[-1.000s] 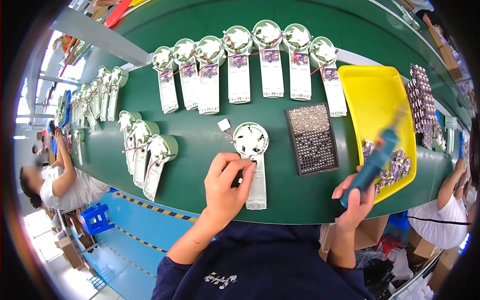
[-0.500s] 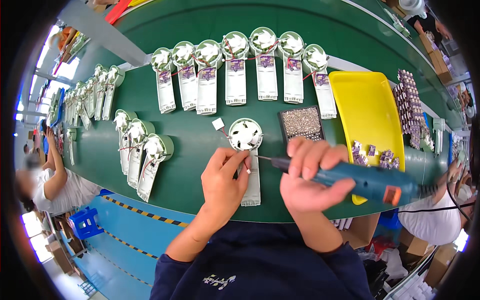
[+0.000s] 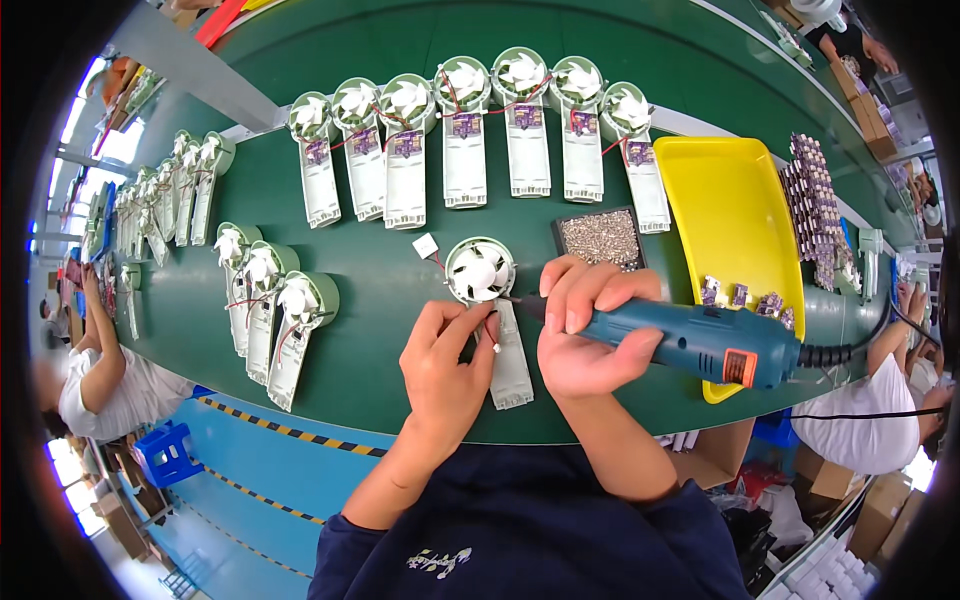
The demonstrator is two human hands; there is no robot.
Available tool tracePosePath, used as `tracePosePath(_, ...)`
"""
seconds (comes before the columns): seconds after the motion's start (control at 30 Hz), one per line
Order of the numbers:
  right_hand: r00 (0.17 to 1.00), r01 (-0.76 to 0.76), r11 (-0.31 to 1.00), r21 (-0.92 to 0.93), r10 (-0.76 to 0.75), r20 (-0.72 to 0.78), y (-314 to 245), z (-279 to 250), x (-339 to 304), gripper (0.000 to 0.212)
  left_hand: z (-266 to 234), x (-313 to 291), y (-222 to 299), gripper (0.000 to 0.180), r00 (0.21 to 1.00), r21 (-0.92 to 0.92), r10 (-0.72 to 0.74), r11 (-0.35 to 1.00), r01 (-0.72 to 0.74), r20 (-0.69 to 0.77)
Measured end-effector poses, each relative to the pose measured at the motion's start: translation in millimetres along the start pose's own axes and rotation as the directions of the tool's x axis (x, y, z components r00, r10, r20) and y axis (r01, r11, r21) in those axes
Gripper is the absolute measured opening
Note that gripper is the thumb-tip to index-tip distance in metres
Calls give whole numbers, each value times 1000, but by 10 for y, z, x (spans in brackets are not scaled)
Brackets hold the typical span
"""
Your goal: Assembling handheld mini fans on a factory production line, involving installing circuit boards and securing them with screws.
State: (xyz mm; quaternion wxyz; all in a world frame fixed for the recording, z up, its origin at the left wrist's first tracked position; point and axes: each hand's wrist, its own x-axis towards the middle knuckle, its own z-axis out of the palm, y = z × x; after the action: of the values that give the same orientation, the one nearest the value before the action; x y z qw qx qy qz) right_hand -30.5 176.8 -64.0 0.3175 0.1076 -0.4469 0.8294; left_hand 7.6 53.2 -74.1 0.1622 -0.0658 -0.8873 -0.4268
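Observation:
A pale green handheld fan housing [image 3: 515,372] with a white impeller [image 3: 478,270] lies in front of me on the green bench. My right hand [image 3: 592,335] is wrapped round a blue electric screwdriver [image 3: 700,338], whose bit meets the lower right rim of the round fan head. Beside the housing's neck, my left hand [image 3: 442,365] is closed in a pinch on a thin wire with a small white plug [image 3: 497,348] at its end. A white square piece [image 3: 426,246] on a red wire lies left of the fan head.
Several fan housings [image 3: 464,170] with purple circuit boards stand in a far row; more [image 3: 300,310] lie left. Right are a black tray of screws [image 3: 600,238], a yellow tray [image 3: 725,210] and stacked parts [image 3: 815,210]. A cord [image 3: 860,345] trails from the screwdriver. Co-workers sit at both sides.
The screwdriver and my right hand have moved left, bringing the bit from beside the housing to the fan head's rim. The housing's lower end has swung slightly right. My left hand keeps its pinch.

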Motion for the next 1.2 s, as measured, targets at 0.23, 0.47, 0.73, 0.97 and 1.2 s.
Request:
tracePosePath(0.23,960,-127,986,111,150,-238,-13,16,48,47,-7,-36,-9,20,999,-13,-13,1000,13,-33)
tracePosePath(0.47,968,-108,990,87,125,-216,2,43,37,48,-10,-37,-42,21,999,-29,-7,1000,6,-32)
tracePosePath(0.73,919,-195,960,201,250,-305,2,34,84,48,-34,-36,-49,22,1000,-12,-23,1000,23,-18)
tracePosePath(0.97,836,-242,929,281,346,-425,-3,-30,95,49,9,-69,-63,23,998,-35,-13,999,11,-69)
tracePosePath(1.2,831,-202,927,317,334,-445,38,-62,58,50,30,-50,-83,24,996,-72,-19,997,13,-90)
